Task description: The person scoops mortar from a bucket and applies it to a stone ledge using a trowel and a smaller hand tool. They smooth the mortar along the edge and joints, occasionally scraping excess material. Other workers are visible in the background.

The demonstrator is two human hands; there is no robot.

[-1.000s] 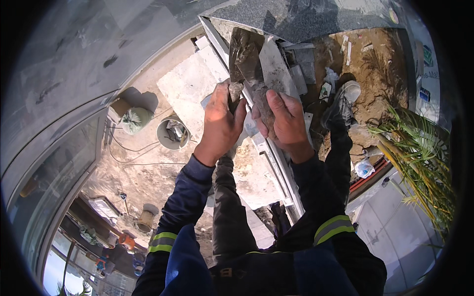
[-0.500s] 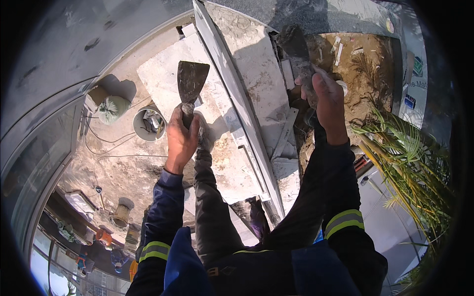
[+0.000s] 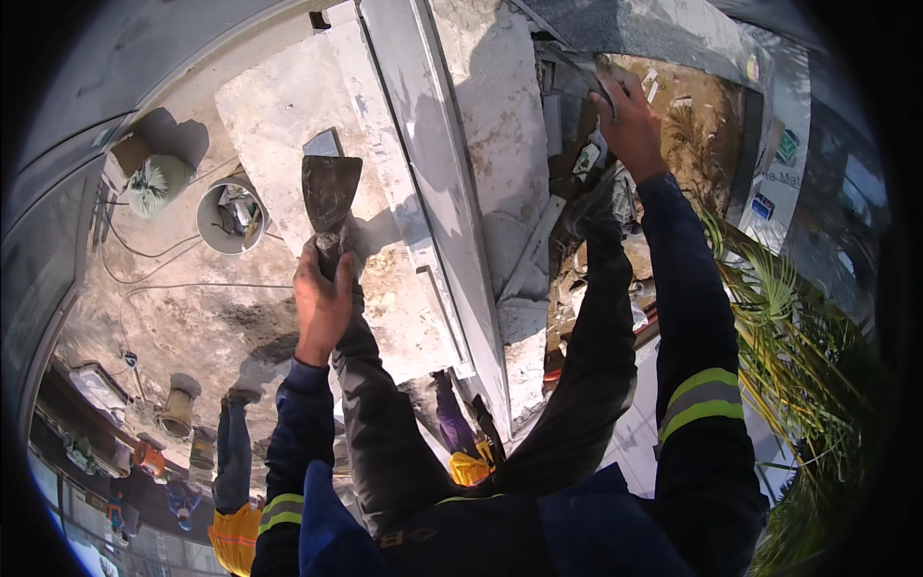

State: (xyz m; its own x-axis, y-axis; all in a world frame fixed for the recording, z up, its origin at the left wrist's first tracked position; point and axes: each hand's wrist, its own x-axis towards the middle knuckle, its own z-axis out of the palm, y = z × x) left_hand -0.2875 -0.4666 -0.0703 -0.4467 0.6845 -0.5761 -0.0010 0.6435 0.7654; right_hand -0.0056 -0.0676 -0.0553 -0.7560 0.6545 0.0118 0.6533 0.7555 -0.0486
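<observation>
My left hand (image 3: 322,303) is closed round the handle of a dark, wide-bladed scraper (image 3: 329,188), blade pointing away from me over a dusty white slab (image 3: 260,106). A long pale ledge (image 3: 452,212) runs away from me between my legs. My right hand (image 3: 630,130) is raised at the upper right, fingers curled on a thin grey tool (image 3: 591,72) seen nearly edge-on, near the dark stone edge; its handle is mostly hidden by my fingers.
A bucket of debris (image 3: 231,212), a sack (image 3: 159,181) and cables lie on the left floor. Palm fronds (image 3: 788,385) hang at right beside sandy soil (image 3: 707,106). A co-worker in orange (image 3: 236,534) shows at lower left; another in yellow and purple (image 3: 466,462) at lower middle.
Both tools, formerly together in front of me, have moved apart: my left hand left and nearer, my right hand up and right. Co-workers in orange and yellow have come into view below.
</observation>
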